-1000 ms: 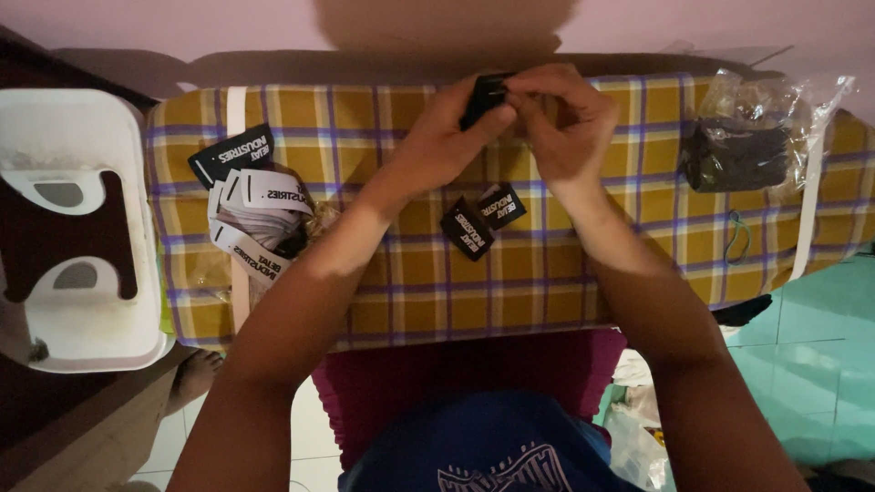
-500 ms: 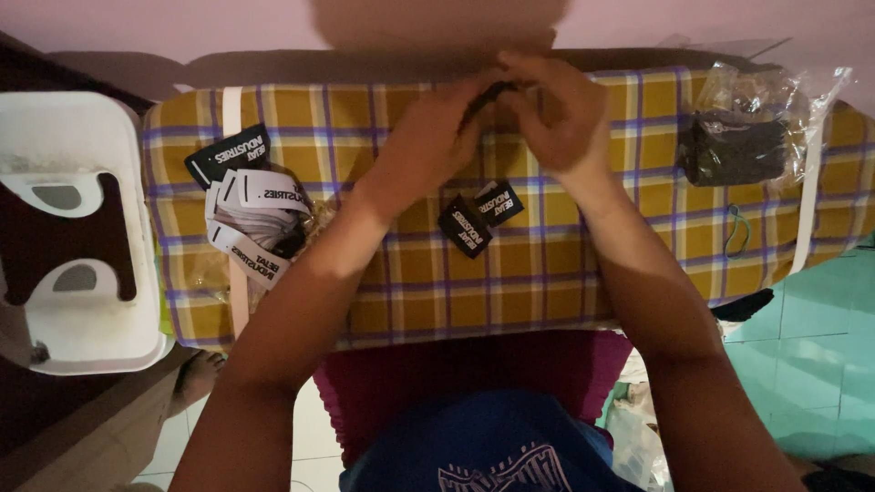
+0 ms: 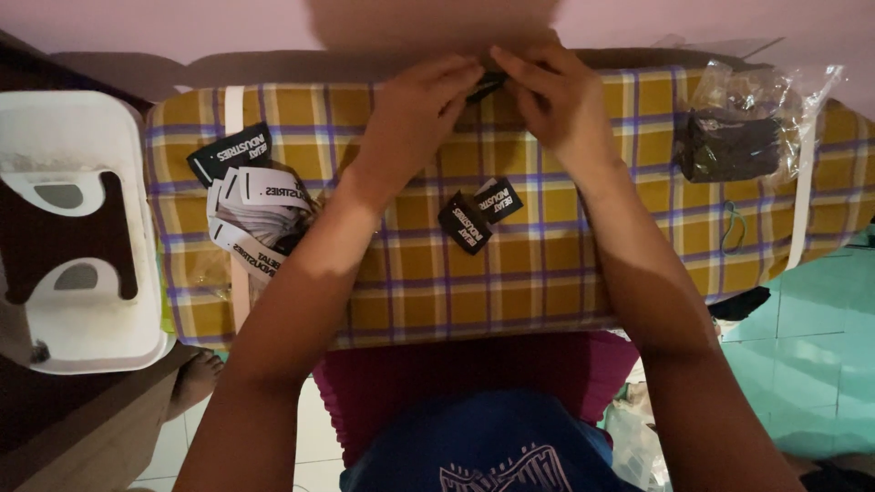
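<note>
Both my hands meet at the far edge of a yellow checked cloth-covered board [image 3: 547, 273]. My left hand [image 3: 415, 114] and my right hand [image 3: 556, 100] pinch a small black item [image 3: 488, 85] between their fingertips; most of it is hidden by the fingers. Two small black printed tags [image 3: 478, 214] lie on the cloth just below my hands. A pile of white and black printed tags and bands [image 3: 255, 210] sits at the left of the cloth, beside my left forearm.
A clear plastic bag with dark items [image 3: 738, 137] lies at the board's right end. A white plastic stool [image 3: 73, 228] stands to the left. Green tiled floor [image 3: 802, 364] shows at right, and a bare foot [image 3: 196, 378] at lower left.
My hands have moved slightly away from me toward the board's far edge, still holding the small black item together. The tags on the cloth have not moved.
</note>
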